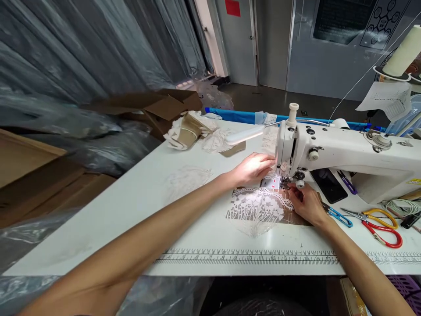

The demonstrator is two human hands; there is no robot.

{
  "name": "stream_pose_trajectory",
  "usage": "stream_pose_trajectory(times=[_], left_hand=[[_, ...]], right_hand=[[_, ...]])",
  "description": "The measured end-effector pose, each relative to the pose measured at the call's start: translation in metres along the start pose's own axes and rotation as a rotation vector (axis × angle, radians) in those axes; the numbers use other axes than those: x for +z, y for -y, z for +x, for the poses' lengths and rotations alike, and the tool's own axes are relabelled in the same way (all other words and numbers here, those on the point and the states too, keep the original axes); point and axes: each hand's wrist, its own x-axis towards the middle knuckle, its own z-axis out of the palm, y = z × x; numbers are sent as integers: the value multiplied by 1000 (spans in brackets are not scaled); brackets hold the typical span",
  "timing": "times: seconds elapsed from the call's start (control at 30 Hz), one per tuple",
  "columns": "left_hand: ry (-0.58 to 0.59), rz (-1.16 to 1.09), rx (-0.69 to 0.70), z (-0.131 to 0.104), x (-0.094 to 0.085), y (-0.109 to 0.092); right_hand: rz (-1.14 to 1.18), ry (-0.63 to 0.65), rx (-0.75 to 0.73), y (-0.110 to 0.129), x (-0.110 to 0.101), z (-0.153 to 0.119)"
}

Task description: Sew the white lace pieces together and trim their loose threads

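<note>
Nearest item: your two bare forearms, reaching in from the lower edge over the white desk (138,210).

Printed ruler strip (250,256): runs along the desk's front edge, between your arms.

Lace piece (258,206): white, openwork, lies flat on a brown backing sheet (296,217), with its far end under the needle area of the sewing machine (345,158).

Left hand (253,169): palm down, fingers stretched loosely and pressing flat on the material just left of the presser foot; it grips nothing.

Right hand (305,204): rests on the right edge of the lace, fingers curled with the tips pinched at the presser foot; whether they clasp the fabric or the foot itself, you cannot tell.

Lamp (246,134): white, on a flexible neck, lit over your left hand.

Blue-handled snips (338,216): on the desk just right of your right wrist.

Scissors, red and yellow handles (381,224): further right, apart from the snips.

Purple pen (347,182): beside a dark phone (329,184) on the machine bed.

Stack of lace with paper bands (190,129): far side of the desk, well apart from your hands.

Thread cone (403,52): cream, upper right, its thread leading towards the machine.

Cardboard boxes (154,107): left of the desk, against plastic sheeting (82,48).
</note>
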Motion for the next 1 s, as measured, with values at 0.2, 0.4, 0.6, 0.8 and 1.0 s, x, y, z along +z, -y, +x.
stream_pose_trajectory(times=[0.2,0.4,0.6,0.8,1.0], left_hand=[[36,-383,167,-20,4,-31],[66,-424,155,-19,16,-38],[62,-349,114,-22,11,-44],[119,-130,45,-23,-2,-58],[106,-316,-15,-29,-17,-59]], right_hand=[[-57,-52,-20,-3,0,-1],[-68,-42,-6,-2,2,-1],[-4,14,-24,0,-6,-1],[59,196,-85,14,-4,-7],[247,282,-21,24,-1,-6]])
